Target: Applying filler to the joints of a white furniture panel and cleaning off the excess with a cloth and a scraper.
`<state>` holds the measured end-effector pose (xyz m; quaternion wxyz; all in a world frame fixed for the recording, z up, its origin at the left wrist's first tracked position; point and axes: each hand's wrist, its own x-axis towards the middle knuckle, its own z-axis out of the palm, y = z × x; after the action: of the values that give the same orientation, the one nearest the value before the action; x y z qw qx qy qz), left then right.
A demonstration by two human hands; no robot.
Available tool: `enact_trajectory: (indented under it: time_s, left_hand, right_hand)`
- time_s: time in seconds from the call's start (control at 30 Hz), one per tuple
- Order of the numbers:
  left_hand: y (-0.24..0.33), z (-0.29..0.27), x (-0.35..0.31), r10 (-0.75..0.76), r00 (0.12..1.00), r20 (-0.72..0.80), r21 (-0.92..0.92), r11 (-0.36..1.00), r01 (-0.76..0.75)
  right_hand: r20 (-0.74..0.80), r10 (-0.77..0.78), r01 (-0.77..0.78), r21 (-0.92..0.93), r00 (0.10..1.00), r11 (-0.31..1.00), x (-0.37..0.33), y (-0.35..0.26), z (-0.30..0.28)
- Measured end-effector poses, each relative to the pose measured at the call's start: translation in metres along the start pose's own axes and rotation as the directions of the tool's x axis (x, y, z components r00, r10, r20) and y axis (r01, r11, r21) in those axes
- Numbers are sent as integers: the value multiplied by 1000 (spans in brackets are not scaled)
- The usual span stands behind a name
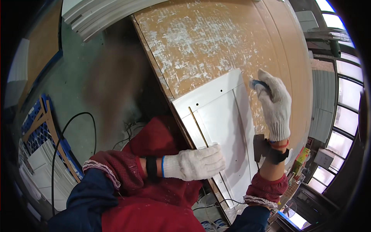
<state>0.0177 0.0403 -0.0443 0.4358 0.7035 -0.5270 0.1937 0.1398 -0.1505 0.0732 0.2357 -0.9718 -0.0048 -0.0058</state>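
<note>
On scuffed tabletop (pixel 185 50), near left edge, white panel (pixel 226 125) lies, gloved left hand (pixel 201 163) flat on its left side, fingers straight, gloved right hand (pixel 275 102) off its right side pinching small blue item (pixel 258 84).

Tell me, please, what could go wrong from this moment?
The white panel lies along the edge of the table, so a push from the left hand resting on it might shift it over that edge. White residue on the tabletop could perhaps mark the panel. The small blue object in the right hand might slip and drop.
</note>
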Motion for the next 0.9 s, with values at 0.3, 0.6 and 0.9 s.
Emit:
enact_trajectory:
  time_s: [0.3,0.6,0.9]
  left_hand:
    - [-3,-3,3,34,999,15,-9,999,-34]
    - [0,-1,3,13,1000,-27,-8,1000,-13]
    - [1,1,0,-7,1000,-2,-2,1000,7]
  right_hand:
    - [15,17,-17,-34,1000,999,-27,-28,15]
    - [3,-73,72,-214,997,974,-13,-29,30]
    - [14,-68,69,-136,998,988,-14,-27,23]
